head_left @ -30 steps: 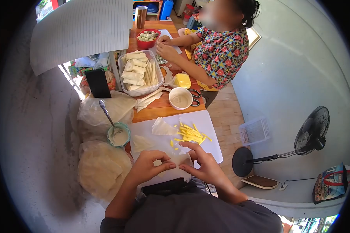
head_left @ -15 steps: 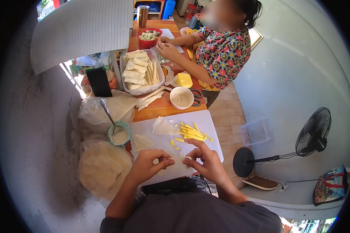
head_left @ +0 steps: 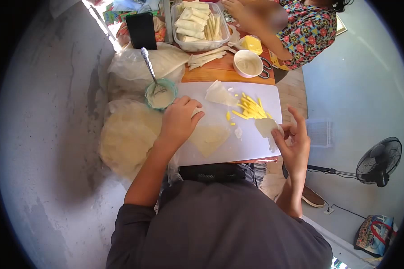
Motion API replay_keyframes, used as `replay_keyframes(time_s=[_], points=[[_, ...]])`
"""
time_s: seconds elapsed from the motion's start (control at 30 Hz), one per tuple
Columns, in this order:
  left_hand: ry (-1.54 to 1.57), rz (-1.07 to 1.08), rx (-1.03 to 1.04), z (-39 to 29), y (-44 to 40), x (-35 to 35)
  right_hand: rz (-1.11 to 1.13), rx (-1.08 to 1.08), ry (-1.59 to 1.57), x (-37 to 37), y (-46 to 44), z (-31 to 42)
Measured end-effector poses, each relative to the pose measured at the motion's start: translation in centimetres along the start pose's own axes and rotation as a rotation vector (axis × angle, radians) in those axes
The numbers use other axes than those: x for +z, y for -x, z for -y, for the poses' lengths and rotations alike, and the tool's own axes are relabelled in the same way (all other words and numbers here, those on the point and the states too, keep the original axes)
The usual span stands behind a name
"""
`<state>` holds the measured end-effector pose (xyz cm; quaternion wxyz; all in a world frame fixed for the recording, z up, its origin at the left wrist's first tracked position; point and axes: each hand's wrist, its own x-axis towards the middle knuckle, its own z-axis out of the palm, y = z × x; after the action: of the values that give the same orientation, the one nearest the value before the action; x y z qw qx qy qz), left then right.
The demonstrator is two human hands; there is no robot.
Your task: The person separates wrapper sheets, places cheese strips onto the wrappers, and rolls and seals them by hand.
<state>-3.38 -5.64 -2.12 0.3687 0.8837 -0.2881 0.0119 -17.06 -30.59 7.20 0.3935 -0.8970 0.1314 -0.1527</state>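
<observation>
- Left hand (head_left: 178, 120): palm down, fingers curled, at the left edge of the white cutting board (head_left: 251, 150).
- Right hand (head_left: 295, 142): thumb and fingertip pinched, one finger raised, at the board's right edge.

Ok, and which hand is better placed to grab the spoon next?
Probably your left hand: it's beside the bowl holding the spoon, though it may be pinching something pale. Your right hand is by the right edge of the white board, gripping a thin sheet.

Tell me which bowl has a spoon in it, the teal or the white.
The teal bowl, beside the left hand: a metal spoon leans in it. The white bowl, near the scissors, has none.
</observation>
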Motion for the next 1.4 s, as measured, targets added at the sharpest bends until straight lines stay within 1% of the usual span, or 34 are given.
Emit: replay_keyframes(time_s=[0.07,0.17,0.27,0.37,0.47,0.57,0.67,0.77,0.83,0.9,0.93,0.97,1.07,1.17,1.27,1.4], points=[[-0.088,0.038,-0.062,0.0,0.0,0.8,0.027,-0.019,0.030,0.3,0.3,0.1],[-0.048,0.158,0.069,-0.4,-0.1,1.8,0.094,-0.056,0.041,1.1,0.6,0.0],[-0.164,0.204,0.091,-0.3,0.5,4.0,0.152,-0.043,-0.004,2.0,0.9,0.0],[-0.111,0.316,0.036,0.5,0.6,4.7,0.190,-0.031,-0.032,3.0,1.3,-0.3],[-0.090,0.305,-0.020,0.5,0.5,4.5,0.231,-0.033,-0.060,4.2,1.8,-0.7],[-0.105,0.185,-0.048,0.5,0.7,4.5,0.262,-0.044,-0.099,4.9,2.0,-0.6],[-0.066,0.015,0.004,0.2,1.1,4.2,0.265,-0.044,-0.112,5.2,2.1,-1.0],[-0.009,0.170,0.087,-0.1,2.1,3.4,0.264,-0.052,-0.084,5.3,2.0,-1.6],[0.222,0.312,0.070,0.9,2.8,4.7,0.286,-0.048,-0.150,5.8,2.2,-1.9],[0.568,0.292,0.086,-0.8,3.3,3.7,0.335,-0.049,-0.213,6.3,2.3,-1.9],[0.645,0.339,0.073,-0.8,3.4,3.7,0.364,-0.048,-0.274,6.5,2.3,-1.4],[0.721,0.395,0.047,-0.5,3.6,3.7,0.387,-0.049,-0.281,6.6,2.1,-0.9],[0.683,0.644,-0.236,1.4,3.9,3.7,0.402,-0.029,-0.312,7.3,1.6,-1.0],[0.909,0.477,-0.311,0.7,5.0,3.1,0.432,0.023,-0.319,8.3,1.3,-2.0],[0.681,0.400,-0.373,-0.1,5.5,2.4,0.463,0.061,-0.298,9.5,1.6,-3.0],[0.483,0.323,-0.352,0.1,6.3,3.0,0.450,0.071,-0.278,11.1,1.8,-4.2]])
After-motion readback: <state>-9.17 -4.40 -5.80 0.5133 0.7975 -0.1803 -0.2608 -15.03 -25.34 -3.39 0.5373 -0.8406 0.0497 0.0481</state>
